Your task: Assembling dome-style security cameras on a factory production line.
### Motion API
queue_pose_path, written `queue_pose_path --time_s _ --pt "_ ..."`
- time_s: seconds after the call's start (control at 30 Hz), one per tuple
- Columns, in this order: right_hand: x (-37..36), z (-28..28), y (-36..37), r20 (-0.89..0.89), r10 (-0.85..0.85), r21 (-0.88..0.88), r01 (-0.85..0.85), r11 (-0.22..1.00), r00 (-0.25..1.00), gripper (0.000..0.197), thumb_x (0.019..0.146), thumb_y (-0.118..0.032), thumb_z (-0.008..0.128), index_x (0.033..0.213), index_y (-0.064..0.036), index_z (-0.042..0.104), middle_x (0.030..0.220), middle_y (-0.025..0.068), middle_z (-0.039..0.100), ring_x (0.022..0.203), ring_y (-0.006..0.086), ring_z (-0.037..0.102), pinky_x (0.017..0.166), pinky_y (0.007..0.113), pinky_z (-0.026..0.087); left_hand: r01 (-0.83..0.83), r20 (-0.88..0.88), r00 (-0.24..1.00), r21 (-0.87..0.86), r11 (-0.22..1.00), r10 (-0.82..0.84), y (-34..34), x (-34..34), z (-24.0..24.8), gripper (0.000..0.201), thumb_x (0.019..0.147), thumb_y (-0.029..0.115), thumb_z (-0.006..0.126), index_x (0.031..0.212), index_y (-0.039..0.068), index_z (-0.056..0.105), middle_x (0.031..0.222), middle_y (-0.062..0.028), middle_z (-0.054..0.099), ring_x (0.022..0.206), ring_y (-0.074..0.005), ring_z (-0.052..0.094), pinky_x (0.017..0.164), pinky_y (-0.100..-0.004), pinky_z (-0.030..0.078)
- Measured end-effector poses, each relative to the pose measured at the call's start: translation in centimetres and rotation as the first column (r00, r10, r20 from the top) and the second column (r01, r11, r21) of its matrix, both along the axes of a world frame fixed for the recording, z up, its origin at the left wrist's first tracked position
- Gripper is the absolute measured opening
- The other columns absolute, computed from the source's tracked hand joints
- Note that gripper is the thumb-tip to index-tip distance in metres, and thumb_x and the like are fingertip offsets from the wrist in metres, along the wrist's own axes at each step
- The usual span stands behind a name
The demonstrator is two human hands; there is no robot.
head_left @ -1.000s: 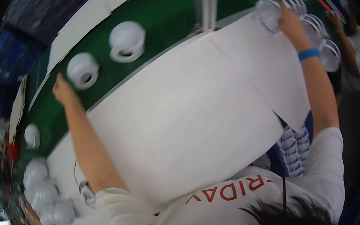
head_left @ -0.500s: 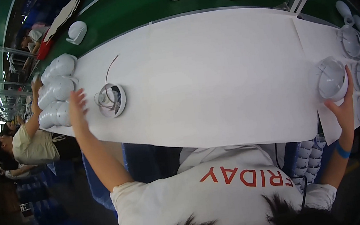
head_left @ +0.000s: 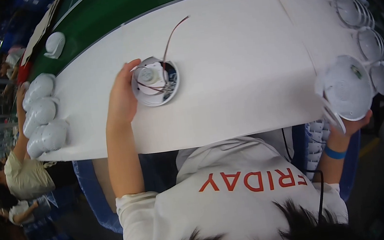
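My left hand (head_left: pixel 123 96) is closed round the left edge of a round white housing (head_left: pixel 157 102), over the left part of the table. Inside it sit a circuit board (head_left: pixel 171 80) and a pale round part (head_left: pixel 147 74). A thin dark wire (head_left: pixel 167 48) rises from it and bends toward the far side. At the right, my right hand (head_left: pixel 359 124) grips a white dome-shaped shell (head_left: pixel 348 86) from below, its outer face turned up. A white curved flap (head_left: pixel 333 114) hangs at the shell's near left side; whether it is joined to the shell I cannot tell.
Stacked white domes (head_left: pixel 45 111) line the table's left end, and nested clear-white shells (head_left: pixel 368 44) its right end. Beyond the white table (head_left: pixel 237 57) runs a green conveyor (head_left: pixel 93 17) with a white unit (head_left: pixel 54 45). A co-worker (head_left: pixel 28 171) stands at far left.
My left hand has left the stacked domes and taken hold of the round housing, shifting it right. My right hand has turned the shell over, so its outer face shows.
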State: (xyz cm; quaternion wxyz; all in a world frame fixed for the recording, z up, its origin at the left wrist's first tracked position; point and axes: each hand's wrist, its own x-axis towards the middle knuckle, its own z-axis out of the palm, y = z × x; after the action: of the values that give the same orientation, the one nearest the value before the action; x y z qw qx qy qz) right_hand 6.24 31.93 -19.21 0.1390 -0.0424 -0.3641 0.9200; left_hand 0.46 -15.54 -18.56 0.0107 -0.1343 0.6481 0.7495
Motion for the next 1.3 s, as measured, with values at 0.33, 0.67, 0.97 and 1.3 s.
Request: queue_pose_path --time_s 0.33,0.67,0.97,1.3 --pt "-1.1 -0.2 -6.7 0.304 0.071 -0.182 -0.015 0.983 0.950 0.070 0.078 -0.064 0.035 0.132 -0.0179 0.035 0.135 0.0125 0.033 0.121 0.0337 0.036 0.095 0.051 0.036 0.567 -0.023 0.794 -0.331 0.755 -0.607 9.2 -4.9 1.1 0.038 0.089 0.033 0.041 0.107 0.003 0.055 0.105 -0.0069 0.055 0.102 -0.0178 0.047 0.092 -0.0285 0.033" --pt "-0.8 -2.0 -5.1 0.157 0.281 -0.359 -0.211 0.909 0.947 0.068 0.081 -0.058 0.038 0.128 -0.0089 0.040 0.128 0.0128 0.043 0.114 0.0299 0.045 0.092 0.043 0.041 0.314 -0.220 0.212 -0.907 0.279 -0.952 13.0 1.1 8.3 0.019 0.069 0.009 0.058 0.088 0.007 0.062 0.098 -0.0104 0.059 0.100 -0.0278 0.054 0.091 -0.0431 0.036" --pt "-0.9 -2.3 -7.3 0.001 0.559 -0.438 -0.503 0.746 0.829 0.066 0.078 -0.053 0.052 0.121 -0.0037 0.047 0.118 0.0136 0.052 0.105 0.0273 0.052 0.085 0.038 0.046 0.264 -0.415 0.254 -0.839 0.476 -0.874 16.4 3.1 5.0 0.021 0.065 0.005 0.066 0.085 0.003 0.062 0.083 -0.0104 0.060 0.069 -0.0250 0.058 0.065 -0.0348 0.046" --pt "-0.6 0.1 -8.0 0.281 0.534 -0.045 -0.544 0.838 0.798 0.076 0.075 -0.055 0.056 0.122 0.0038 0.043 0.117 0.0178 0.052 0.103 0.0270 0.054 0.087 0.037 0.045 0.183 -0.659 0.146 -0.715 0.675 -0.738 17.7 0.8 2.9 0.024 0.060 0.003 0.061 0.084 0.004 0.062 0.081 -0.0100 0.052 0.063 -0.0215 0.048 0.054 -0.0307 0.038"
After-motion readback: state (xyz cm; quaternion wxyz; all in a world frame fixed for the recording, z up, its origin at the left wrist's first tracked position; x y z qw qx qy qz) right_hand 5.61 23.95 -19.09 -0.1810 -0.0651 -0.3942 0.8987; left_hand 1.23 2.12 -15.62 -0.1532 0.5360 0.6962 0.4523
